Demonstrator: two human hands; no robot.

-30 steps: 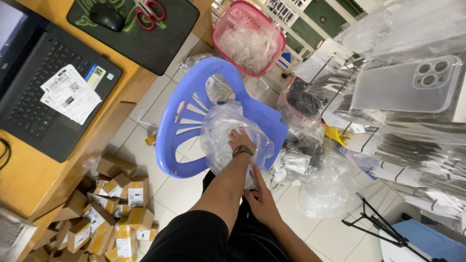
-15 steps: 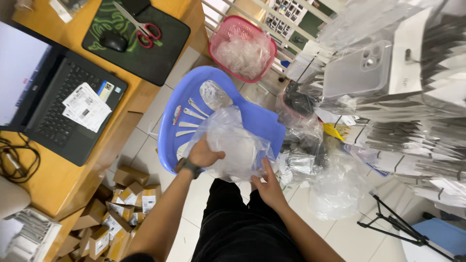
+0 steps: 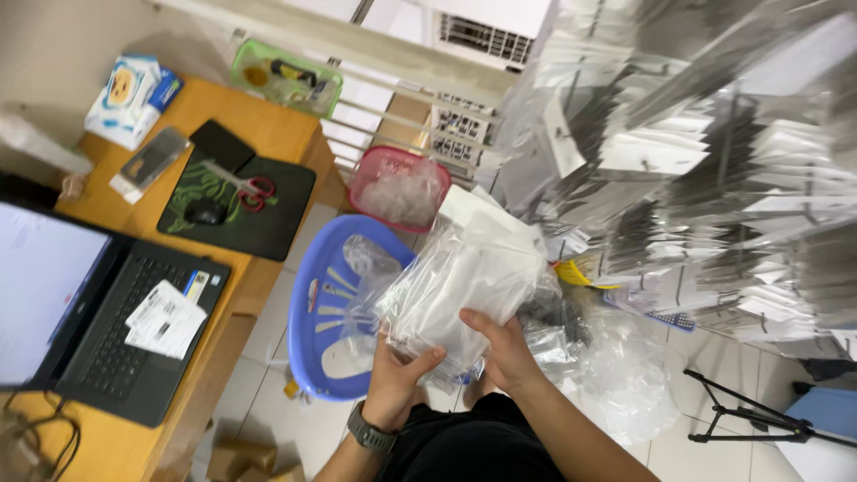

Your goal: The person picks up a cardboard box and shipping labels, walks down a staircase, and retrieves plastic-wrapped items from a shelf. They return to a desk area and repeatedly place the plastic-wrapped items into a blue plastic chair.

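A wooden desk [image 3: 268, 134] fills the left side of the room. On it sits an open black laptop [image 3: 107, 330] with its screen lit, and 2 paper slips [image 3: 165, 319] lie on the keyboard. Behind the laptop is a dark mouse mat [image 3: 268, 223] carrying a black mouse [image 3: 206, 211] and red-handled scissors [image 3: 254, 188]. A phone [image 3: 153, 156] and a small white and blue box [image 3: 128, 94] lie near the desk's far corner, and a green tray [image 3: 286, 78] of small items sits at its far edge.

On the tiled floor just beside the desk stands a blue plastic basket [image 3: 308, 312] with a little clear plastic inside. A pink basket [image 3: 399, 189] full of clear wrappers stands behind it.

At the centre, the person holds a stack of clear plastic bags [image 3: 464, 286] with white contents, raised above the blue basket's right edge. The left hand [image 3: 399, 379], a dark watch [image 3: 370, 436] on its wrist, cups the stack from below with fingers curled onto it. The right hand [image 3: 504, 348] grips the stack's lower right side, thumb laid across the front.

Loose clear bags [image 3: 625, 384] pile on the floor to the right. Above them, many hanging packets [image 3: 714, 161] in clear sleeves crowd a display. A black tripod [image 3: 759, 415] stands at the far right.
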